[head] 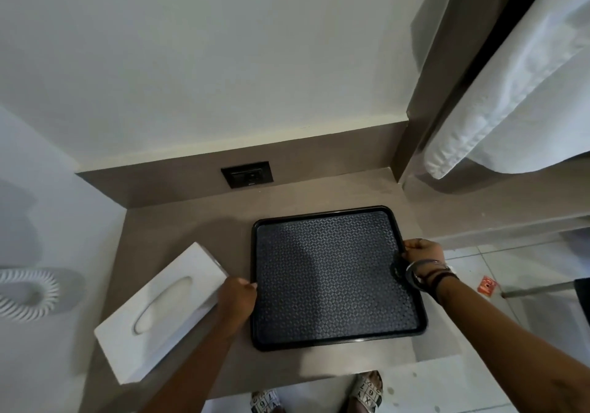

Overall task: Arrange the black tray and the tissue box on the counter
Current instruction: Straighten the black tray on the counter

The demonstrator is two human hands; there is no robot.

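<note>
Both hands, left hand (238, 296) and right hand (423, 253), are clamped on opposite rims of the black tray (335, 275) lying flat on the tabletop (191, 230). The tray is probably light and rigid; grip the rims. The tissue box (159, 313) lies just left, askew.

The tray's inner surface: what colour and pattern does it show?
The tray is black, with a small repeating grey geometric pattern inside; seen best in the head view.

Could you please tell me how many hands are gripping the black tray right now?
2. The left hand grips the left rim of the black tray; the right hand grips its right rim. The tissue box lies beside the left hand, apparently untouched.
</note>
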